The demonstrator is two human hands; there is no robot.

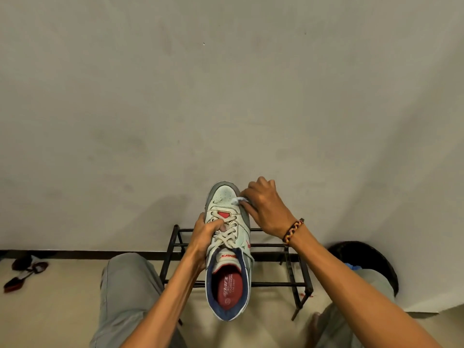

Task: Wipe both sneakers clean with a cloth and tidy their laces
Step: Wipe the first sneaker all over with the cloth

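Gripping the white sneaker (229, 249) at its laces (227, 234), the left hand (204, 237) holds it aloft above a black metal rack (276, 247), thumb hooked across the lacing. Farther out, the right hand (263, 209) pinches a small cloth (238, 200) against the toe's right edge. Wiping appears under way; the next stroke likely calls for turning the shoe.

1. The left hand (204, 237) gripped a white sneaker (229, 249) at its laces (226, 234), toe pointing away.
2. The right hand (266, 207) pressed a small cloth (237, 200) against the toe's right side.
3. A black rack (288, 262) stood beneath, by the wall (226, 84).
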